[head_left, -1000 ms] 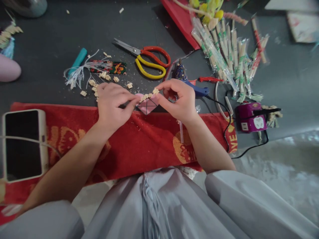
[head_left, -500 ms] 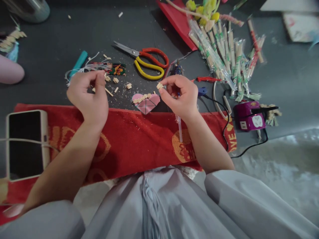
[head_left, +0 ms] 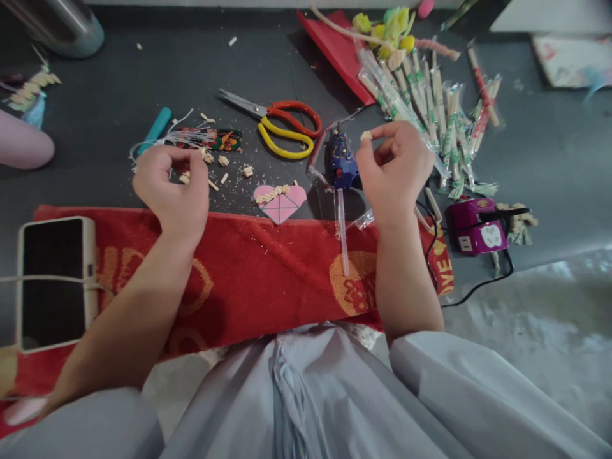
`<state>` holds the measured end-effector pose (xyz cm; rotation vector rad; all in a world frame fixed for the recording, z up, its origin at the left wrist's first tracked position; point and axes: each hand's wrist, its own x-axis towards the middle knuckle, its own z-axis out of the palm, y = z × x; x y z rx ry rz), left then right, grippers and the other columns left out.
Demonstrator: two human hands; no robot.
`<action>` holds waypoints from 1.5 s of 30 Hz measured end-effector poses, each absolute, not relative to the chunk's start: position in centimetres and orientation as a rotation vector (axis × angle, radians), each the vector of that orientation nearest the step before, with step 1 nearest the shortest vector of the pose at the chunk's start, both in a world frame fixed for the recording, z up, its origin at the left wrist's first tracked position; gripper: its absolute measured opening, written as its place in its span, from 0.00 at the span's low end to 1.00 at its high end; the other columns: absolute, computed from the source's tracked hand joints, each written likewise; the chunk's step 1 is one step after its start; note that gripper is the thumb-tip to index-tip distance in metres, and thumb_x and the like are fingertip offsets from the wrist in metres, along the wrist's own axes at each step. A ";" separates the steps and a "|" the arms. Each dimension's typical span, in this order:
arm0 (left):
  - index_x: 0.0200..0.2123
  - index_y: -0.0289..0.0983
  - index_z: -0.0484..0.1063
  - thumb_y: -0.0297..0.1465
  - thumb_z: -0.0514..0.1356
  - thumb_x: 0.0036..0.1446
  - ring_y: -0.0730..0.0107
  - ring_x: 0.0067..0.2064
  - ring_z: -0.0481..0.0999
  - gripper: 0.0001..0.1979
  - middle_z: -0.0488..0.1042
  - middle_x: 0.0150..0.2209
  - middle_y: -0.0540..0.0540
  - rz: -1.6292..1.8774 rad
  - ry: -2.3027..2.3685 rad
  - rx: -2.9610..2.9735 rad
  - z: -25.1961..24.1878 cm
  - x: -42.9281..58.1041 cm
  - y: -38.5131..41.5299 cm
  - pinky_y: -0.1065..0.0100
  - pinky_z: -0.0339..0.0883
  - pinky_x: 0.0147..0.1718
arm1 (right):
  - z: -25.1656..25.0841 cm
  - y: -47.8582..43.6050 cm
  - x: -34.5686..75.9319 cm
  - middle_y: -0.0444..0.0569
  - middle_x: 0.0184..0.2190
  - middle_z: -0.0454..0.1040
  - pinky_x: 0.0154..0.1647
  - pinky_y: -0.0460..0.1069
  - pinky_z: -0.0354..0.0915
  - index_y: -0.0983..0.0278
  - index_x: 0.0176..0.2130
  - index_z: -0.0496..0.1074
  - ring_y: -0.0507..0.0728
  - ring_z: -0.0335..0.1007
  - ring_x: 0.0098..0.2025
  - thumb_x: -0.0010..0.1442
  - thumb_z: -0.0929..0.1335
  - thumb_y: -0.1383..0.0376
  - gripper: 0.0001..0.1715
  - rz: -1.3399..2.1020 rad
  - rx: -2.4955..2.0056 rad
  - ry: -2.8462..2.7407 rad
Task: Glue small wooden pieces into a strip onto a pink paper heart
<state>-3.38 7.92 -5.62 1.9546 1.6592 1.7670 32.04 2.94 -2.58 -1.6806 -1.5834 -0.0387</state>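
Note:
My right hand pinches a small pale wood-like piece between thumb and forefinger, just right of a blue glue gun with a clear glue stick in its back. My left hand is closed in a pinch above loose pale pieces; what its fingertips hold, if anything, I cannot make out. Between my hands a pink paper heart lies at the edge of the red towel, drawn with dark lines and with a row of pale bits along its upper part.
Scissors with red and yellow handles lie beyond the heart. Several wrapped sticks and a red sheet are at back right. A phone rests on the red towel. A purple power adapter with black cable sits right.
My right hand has moved right and away from me with the pale piece, from beside the heart to past the glue gun, which shows more now. My left hand stays pinched, nearly in place.

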 end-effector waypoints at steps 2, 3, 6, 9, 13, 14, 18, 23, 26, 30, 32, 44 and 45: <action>0.33 0.40 0.77 0.25 0.69 0.59 0.65 0.35 0.70 0.05 0.77 0.31 0.52 1.756 1.684 1.957 -5.8 -3.4 8.0 0.56 0.62 0.41 | -2.1 2.9 32.9 0.46 0.28 0.78 0.41 0.58 0.71 0.58 0.47 0.79 0.59 0.77 0.32 0.76 0.67 0.44 0.23 -0.057 -1.744 -1.524; 0.32 0.40 0.76 0.25 0.69 0.58 0.65 0.35 0.70 0.06 0.77 0.31 0.52 1.750 1.705 1.961 -6.0 -3.5 8.1 0.56 0.62 0.41 | -2.1 2.9 33.3 0.47 0.28 0.78 0.41 0.57 0.70 0.58 0.45 0.78 0.59 0.76 0.32 0.75 0.68 0.45 0.21 -0.067 -1.763 -1.508; 0.31 0.39 0.74 0.23 0.69 0.56 0.63 0.38 0.69 0.08 0.76 0.31 0.52 1.736 1.749 1.983 -6.4 -3.8 8.6 0.55 0.63 0.45 | -2.3 3.1 33.8 0.48 0.28 0.77 0.40 0.57 0.69 0.58 0.46 0.78 0.60 0.75 0.33 0.77 0.66 0.47 0.20 -0.067 -1.782 -1.546; 0.31 0.39 0.73 0.22 0.69 0.54 0.62 0.39 0.70 0.09 0.75 0.31 0.52 1.668 1.796 2.010 -5.9 -3.9 8.5 0.52 0.65 0.51 | -2.4 3.0 33.1 0.46 0.29 0.76 0.41 0.57 0.68 0.58 0.50 0.77 0.59 0.75 0.33 0.79 0.64 0.47 0.21 0.015 -1.794 -1.655; 0.47 0.38 0.81 0.22 0.62 0.59 0.49 0.60 0.76 0.15 0.82 0.52 0.42 1.329 1.909 2.114 -4.3 -3.1 7.0 0.42 0.61 0.69 | -0.8 2.3 30.7 0.45 0.28 0.75 0.40 0.55 0.67 0.58 0.48 0.77 0.58 0.74 0.33 0.77 0.66 0.52 0.16 0.129 -1.874 -1.721; 0.51 0.38 0.82 0.21 0.63 0.55 0.46 0.65 0.73 0.21 0.80 0.58 0.40 1.272 1.925 2.136 -3.9 -2.9 6.6 0.41 0.58 0.73 | -0.3 2.0 30.1 0.45 0.28 0.75 0.40 0.55 0.67 0.58 0.47 0.78 0.58 0.73 0.33 0.75 0.67 0.53 0.14 0.145 -1.892 -1.732; 0.59 0.40 0.83 0.29 0.66 0.60 0.39 0.70 0.67 0.23 0.77 0.66 0.39 1.144 1.946 2.170 -3.1 -1.9 5.8 0.35 0.55 0.73 | 1.1 1.4 28.1 0.45 0.28 0.76 0.40 0.53 0.65 0.58 0.46 0.79 0.57 0.72 0.32 0.70 0.70 0.60 0.08 0.260 -1.866 -1.837; 0.41 0.47 0.87 0.35 0.66 0.64 0.38 0.69 0.69 0.07 0.81 0.61 0.47 1.091 1.842 2.229 -2.7 -1.5 5.4 0.31 0.55 0.70 | 1.4 1.1 26.5 0.42 0.27 0.74 0.39 0.50 0.61 0.62 0.45 0.80 0.53 0.67 0.30 0.66 0.70 0.64 0.09 0.402 -1.762 -1.951; 0.54 0.50 0.85 0.34 0.66 0.62 0.39 0.71 0.67 0.18 0.78 0.64 0.47 1.094 1.653 2.354 -2.5 -1.5 5.0 0.33 0.55 0.72 | 1.4 0.9 25.5 0.40 0.26 0.71 0.36 0.49 0.57 0.63 0.45 0.81 0.51 0.62 0.28 0.66 0.71 0.64 0.09 0.509 -1.724 -2.027; 0.50 0.50 0.85 0.43 0.68 0.63 0.40 0.73 0.66 0.14 0.78 0.62 0.46 0.965 1.385 2.431 -2.3 -1.1 4.5 0.36 0.55 0.77 | 1.3 0.7 24.4 0.39 0.25 0.70 0.36 0.48 0.55 0.64 0.46 0.83 0.50 0.59 0.27 0.68 0.72 0.63 0.10 0.618 -1.717 -2.102; 0.48 0.50 0.84 0.45 0.69 0.62 0.40 0.74 0.64 0.13 0.78 0.62 0.46 0.840 1.366 2.405 -2.2 -0.7 4.2 0.36 0.54 0.78 | 1.2 0.7 24.0 0.40 0.25 0.70 0.37 0.48 0.55 0.64 0.46 0.83 0.50 0.59 0.28 0.69 0.71 0.65 0.10 0.622 -1.730 -2.122; 0.40 0.47 0.85 0.42 0.64 0.69 0.39 0.67 0.70 0.10 0.81 0.51 0.43 0.789 1.314 2.437 -2.9 -0.2 4.1 0.30 0.61 0.73 | 1.2 0.6 23.3 0.43 0.27 0.74 0.37 0.50 0.55 0.64 0.44 0.85 0.52 0.61 0.30 0.65 0.71 0.65 0.11 0.614 -1.861 -2.118; 0.40 0.47 0.85 0.42 0.63 0.69 0.38 0.66 0.70 0.10 0.81 0.51 0.43 0.793 1.305 2.449 -2.9 -0.3 4.1 0.29 0.61 0.73 | 1.2 0.6 23.3 0.43 0.27 0.74 0.37 0.50 0.56 0.65 0.44 0.85 0.51 0.60 0.29 0.66 0.71 0.65 0.11 0.617 -1.857 -2.114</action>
